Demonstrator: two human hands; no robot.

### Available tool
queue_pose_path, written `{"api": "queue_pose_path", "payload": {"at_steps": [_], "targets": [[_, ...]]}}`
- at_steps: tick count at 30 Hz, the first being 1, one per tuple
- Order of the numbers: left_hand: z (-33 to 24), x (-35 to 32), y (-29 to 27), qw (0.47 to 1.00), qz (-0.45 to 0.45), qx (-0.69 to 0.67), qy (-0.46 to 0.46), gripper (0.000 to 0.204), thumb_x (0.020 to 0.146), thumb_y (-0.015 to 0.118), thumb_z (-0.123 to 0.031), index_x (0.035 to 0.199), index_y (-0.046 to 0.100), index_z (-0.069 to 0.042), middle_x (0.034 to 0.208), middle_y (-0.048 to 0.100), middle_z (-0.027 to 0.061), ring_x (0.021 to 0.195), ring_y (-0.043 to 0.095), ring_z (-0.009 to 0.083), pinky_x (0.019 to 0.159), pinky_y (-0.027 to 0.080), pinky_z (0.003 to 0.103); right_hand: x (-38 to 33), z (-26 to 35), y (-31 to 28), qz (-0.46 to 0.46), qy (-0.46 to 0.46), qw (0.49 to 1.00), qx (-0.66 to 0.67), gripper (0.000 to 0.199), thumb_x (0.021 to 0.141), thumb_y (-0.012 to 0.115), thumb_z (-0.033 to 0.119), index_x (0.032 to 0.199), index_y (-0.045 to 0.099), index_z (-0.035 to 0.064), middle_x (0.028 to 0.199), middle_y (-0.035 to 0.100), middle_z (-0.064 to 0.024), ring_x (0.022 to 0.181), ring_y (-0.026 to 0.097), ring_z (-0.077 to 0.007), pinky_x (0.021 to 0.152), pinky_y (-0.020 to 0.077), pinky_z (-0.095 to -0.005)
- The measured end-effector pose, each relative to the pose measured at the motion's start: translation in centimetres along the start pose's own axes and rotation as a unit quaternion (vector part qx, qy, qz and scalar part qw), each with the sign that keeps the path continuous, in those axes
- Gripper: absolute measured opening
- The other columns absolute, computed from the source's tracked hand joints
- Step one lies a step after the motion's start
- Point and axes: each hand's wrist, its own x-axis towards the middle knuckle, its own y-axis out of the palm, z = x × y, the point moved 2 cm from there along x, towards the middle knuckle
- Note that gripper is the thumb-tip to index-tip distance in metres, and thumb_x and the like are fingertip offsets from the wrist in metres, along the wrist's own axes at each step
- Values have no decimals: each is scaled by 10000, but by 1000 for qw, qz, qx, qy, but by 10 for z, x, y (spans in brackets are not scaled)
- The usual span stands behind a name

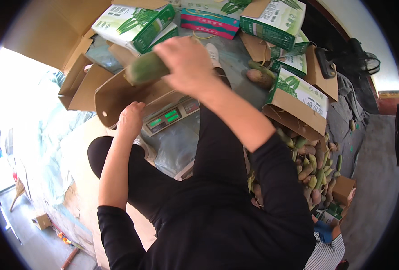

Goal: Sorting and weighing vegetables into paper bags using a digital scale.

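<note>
My right hand [187, 60] is closed round a thick green radish [146, 69], slightly blurred, held above an open cardboard box [108, 96]. At the near side of that box, my left hand [131, 117] has its fingers curled on the rim; some fingertips are hidden. Right beside the box, a weighing scale [169, 118] shows lit green displays between my legs. The box's inside is partly covered by the radish and my hand.
Green-and-white printed cartons [134, 22] stand ahead, with a pink-and-blue box [208, 22] among them. At right, an open carton [298, 101] lies by a heap of radishes [314, 166]. A person in a striped garment [327, 254] is at lower right. A broom [18, 191] stands left.
</note>
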Motion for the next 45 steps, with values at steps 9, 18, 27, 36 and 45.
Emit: {"api": "queue_pose_path", "payload": {"at_steps": [9,18,27,36,45], "targets": [[8,6,9,999,21,-22,-16,245,780,476,1,967,634,12,916,637,238,911,609,388,768,476,448,6,43,138,206,172,954,131,430,656,691,121,1072,579,126,1052,590,-82,1032,548,-290,810,469,-447],[11,8,12,999,5,-44,19,188,778,518,0,949,597,13,905,605,229,876,581,405,726,452,460,-15,20,93,204,142,930,270,363,709,702,204,1048,641,90,1009,658,-107,964,618,-279,816,491,-395],[1,3,-1,998,-19,25,55,217,784,567,-16,995,597,24,919,608,204,877,584,390,751,458,437,-180,-157,-4,43,391,900,189,347,776,675,249,1091,635,109,980,677,-109,894,654,-237,783,508,-353],[-5,14,6,999,-14,5,53,207,786,570,5,991,589,22,919,602,205,872,582,388,747,454,430,-491,-224,-10,233,614,744,-119,370,736,695,239,1060,582,98,1079,612,-152,1042,567,-344,858,479,-447],[-4,10,-1,1000,11,18,11,205,811,548,-11,1009,584,27,948,606,196,886,584,381,773,458,410,-465,-201,-28,334,635,660,-223,860,574,833,438,1295,462,152,1333,419,-68,1238,405,-288,958,428,-451]]}}
